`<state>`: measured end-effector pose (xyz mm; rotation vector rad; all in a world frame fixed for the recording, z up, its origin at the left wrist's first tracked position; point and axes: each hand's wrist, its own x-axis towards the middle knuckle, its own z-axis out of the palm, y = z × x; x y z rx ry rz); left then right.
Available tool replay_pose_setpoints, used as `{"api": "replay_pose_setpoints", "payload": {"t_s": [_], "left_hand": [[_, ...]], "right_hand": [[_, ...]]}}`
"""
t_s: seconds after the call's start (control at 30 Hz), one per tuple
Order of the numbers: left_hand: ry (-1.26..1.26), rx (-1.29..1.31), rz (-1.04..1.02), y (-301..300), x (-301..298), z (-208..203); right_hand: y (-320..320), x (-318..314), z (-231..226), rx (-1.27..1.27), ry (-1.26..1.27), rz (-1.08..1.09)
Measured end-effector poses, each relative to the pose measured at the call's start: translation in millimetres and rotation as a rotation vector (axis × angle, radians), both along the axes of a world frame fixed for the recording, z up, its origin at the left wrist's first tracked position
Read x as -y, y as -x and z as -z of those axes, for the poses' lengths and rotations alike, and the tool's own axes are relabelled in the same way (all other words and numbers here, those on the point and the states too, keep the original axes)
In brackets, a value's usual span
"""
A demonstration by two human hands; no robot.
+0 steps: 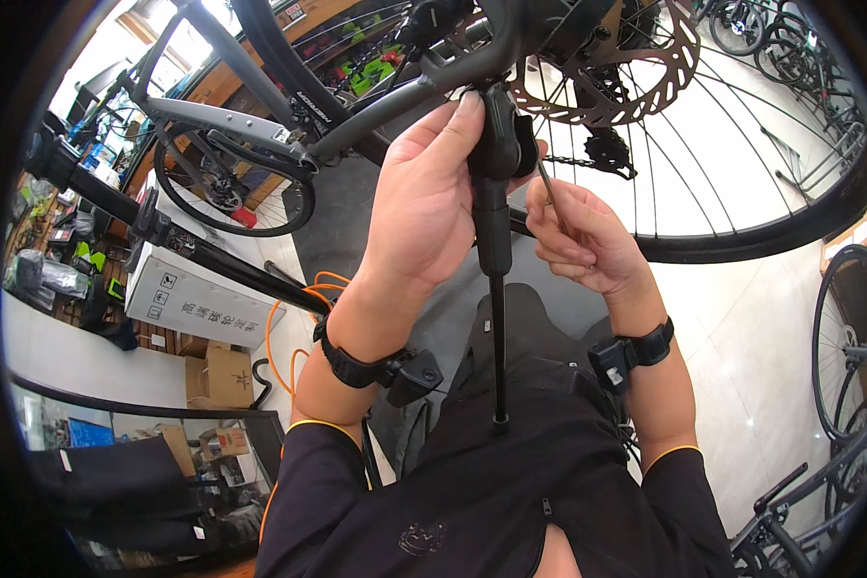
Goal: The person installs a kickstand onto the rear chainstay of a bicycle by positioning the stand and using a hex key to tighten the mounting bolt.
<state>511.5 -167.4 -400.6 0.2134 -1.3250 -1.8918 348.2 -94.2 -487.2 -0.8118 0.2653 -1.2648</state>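
Well, a black kickstand (494, 226) sits against the grey bike frame (380, 114). The left hand (422, 193) has its grip closed around the stand's upper end; the right hand (591, 236) pinches a thin metal key (552, 196) (whether its tip touches the stand, I cannot tell). Beyond are a brake disc (682, 69) and a spoked wheel (742, 248); a white box (202, 297) stands to the left.

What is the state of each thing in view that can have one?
Black kickstand: upper end held in the left hand
Slim metal tool: gripped in the right hand, tip near the kickstand
Brake disc: mounted at the wheel
Shirt zipper: partly open
Wristbands: fastened around both wrists
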Motion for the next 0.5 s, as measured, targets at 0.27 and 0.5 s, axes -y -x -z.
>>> {"api": "replay_pose_setpoints", "payload": {"t_s": [0.27,0.5], "left_hand": [[-0.052,0.005,-0.066,5,-8,-6],[-0.050,0.004,-0.068,3,-9,-5]], "right_hand": [[-4,0,6,-0.272,0.032,0.606],[-24,-1,11,-0.851,0.293,1.168]]}}
